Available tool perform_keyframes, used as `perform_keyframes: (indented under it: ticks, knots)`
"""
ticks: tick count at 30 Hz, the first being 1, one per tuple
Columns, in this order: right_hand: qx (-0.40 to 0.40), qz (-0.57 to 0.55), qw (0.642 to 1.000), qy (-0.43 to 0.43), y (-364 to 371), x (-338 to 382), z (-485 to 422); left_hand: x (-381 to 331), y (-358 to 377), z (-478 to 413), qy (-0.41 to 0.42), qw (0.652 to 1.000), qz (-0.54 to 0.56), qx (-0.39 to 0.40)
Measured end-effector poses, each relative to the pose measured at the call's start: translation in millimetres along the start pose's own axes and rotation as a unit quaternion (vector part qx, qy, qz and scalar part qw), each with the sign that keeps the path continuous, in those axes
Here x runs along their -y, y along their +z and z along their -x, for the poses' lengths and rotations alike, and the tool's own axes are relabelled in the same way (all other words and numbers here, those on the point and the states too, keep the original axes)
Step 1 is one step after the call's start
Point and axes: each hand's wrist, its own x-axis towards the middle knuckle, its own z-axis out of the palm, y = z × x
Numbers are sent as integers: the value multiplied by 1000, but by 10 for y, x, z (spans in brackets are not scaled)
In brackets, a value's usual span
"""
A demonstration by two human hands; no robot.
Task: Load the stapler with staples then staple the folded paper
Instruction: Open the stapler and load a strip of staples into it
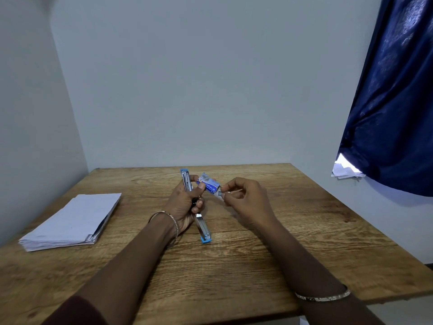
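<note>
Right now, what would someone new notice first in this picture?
The two hands at the middle of the wooden table: the left hand grips an opened stapler and a small blue staple box, while the right hand pinches the box's end. A stack of folded paper lies left, and a dark blue curtain hangs right.

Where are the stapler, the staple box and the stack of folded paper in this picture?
stapler (186, 181): head view, on its opened metal upper arm above the left hand.
staple box (209, 184): head view, on its blue printed face.
folded paper (77, 219): head view, on the top sheet.
</note>
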Motion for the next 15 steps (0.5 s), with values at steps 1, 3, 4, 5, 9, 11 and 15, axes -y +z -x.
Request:
perform_keyframes:
  ticks: [1, 3, 4, 5, 9, 11, 15]
  knots:
    - [-1, 13, 1000, -9, 6, 2, 3, -4, 0, 5, -3, 1000, -1, -2]
    - [-2, 43, 999, -31, 20, 9, -4, -10, 6, 14, -8, 1000, -3, -3]
    - [-2, 59, 997, -42, 26, 14, -9, -12, 10, 16, -11, 1000, -3, -5]
    - [-2, 75, 996, -51, 29, 18, -12, -15, 15, 21, -13, 1000, -3, -7]
    - [-5, 130, 988, -84, 26, 7, -28, -20, 34, 31, -12, 1000, -15, -13]
    - [-3, 146, 985, -94, 24, 6, -27, -19, 34, 39, -13, 1000, -24, -12]
    - [-5, 174, 979, -102, 19, 27, -28, -10, 25, 44, -15, 999, -32, -11]
